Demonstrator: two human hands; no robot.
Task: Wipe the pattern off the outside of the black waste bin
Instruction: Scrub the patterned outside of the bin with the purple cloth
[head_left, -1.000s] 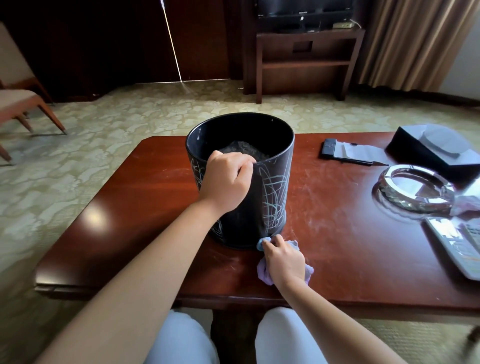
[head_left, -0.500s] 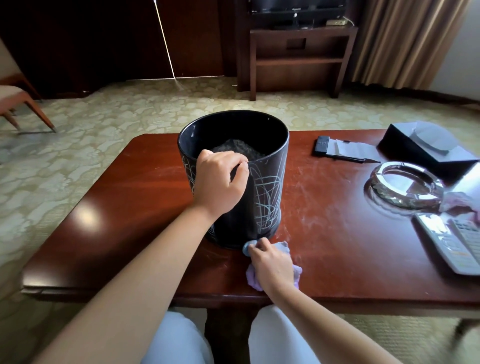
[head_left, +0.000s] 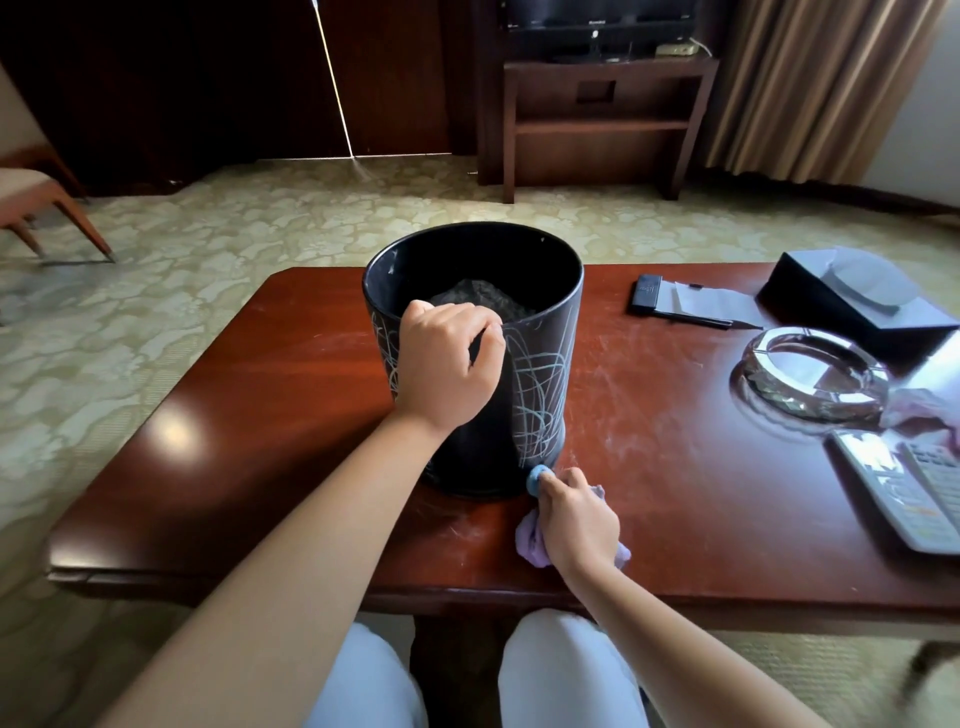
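A black waste bin (head_left: 540, 291) stands upright on the red-brown wooden table (head_left: 260, 415). Pale scribbled lines (head_left: 537, 384) cover its near outer wall. My left hand (head_left: 447, 358) grips the bin's near rim, fingers curled over the edge. My right hand (head_left: 576, 514) holds a bunched lilac cloth (head_left: 532, 540) with a blue-stained tip (head_left: 535, 475), and that tip presses against the bin's lower right wall at the table surface. Something dark and crumpled lies inside the bin.
To the right on the table lie a black case with paper and a pen (head_left: 685, 306), a dark tissue box (head_left: 852, 306), a glass ashtray (head_left: 810, 374) and two remote controls (head_left: 904, 483). A chair (head_left: 36, 202) stands far left, a TV stand (head_left: 597, 114) behind.
The view has shifted slightly. My right hand with the cloth has slid a little to the right along the bin's base. My left hand keeps its grip on the rim.
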